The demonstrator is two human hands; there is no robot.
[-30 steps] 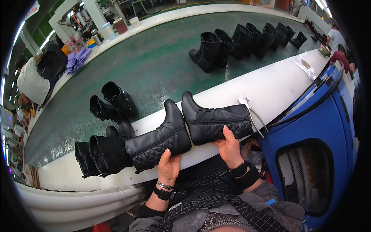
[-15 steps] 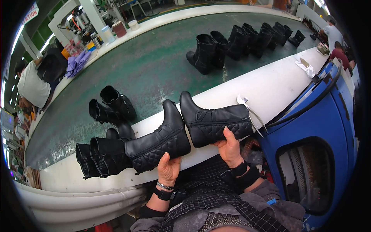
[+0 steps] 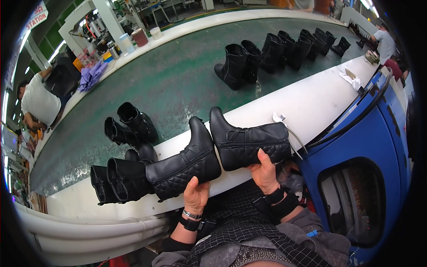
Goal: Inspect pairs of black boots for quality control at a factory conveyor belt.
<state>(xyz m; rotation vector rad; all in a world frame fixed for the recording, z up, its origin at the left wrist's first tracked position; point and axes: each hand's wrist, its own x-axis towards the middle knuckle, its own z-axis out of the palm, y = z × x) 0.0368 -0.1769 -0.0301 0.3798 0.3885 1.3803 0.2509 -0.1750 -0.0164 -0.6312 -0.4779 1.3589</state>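
My left hand [image 3: 195,195] grips a black quilted boot [image 3: 180,167] from below, lying on its side with the shaft to the left. My right hand [image 3: 265,171] holds a second black quilted boot [image 3: 249,143] the same way, shaft to the right. The two soles face each other and almost touch, above the white rim [image 3: 307,104] of the conveyor. Two more black boots [image 3: 111,180] lie just left of the left-hand boot.
A green conveyor belt [image 3: 178,84] carries a pair of boots [image 3: 129,124] at left and a row of several boots [image 3: 275,51] farther back. A blue machine [image 3: 364,147] stands at my right. Other people work at far left [image 3: 40,104] and far right [image 3: 384,42].
The boots on the belt have drifted left and slightly nearer. Both held boots stay almost where they were.
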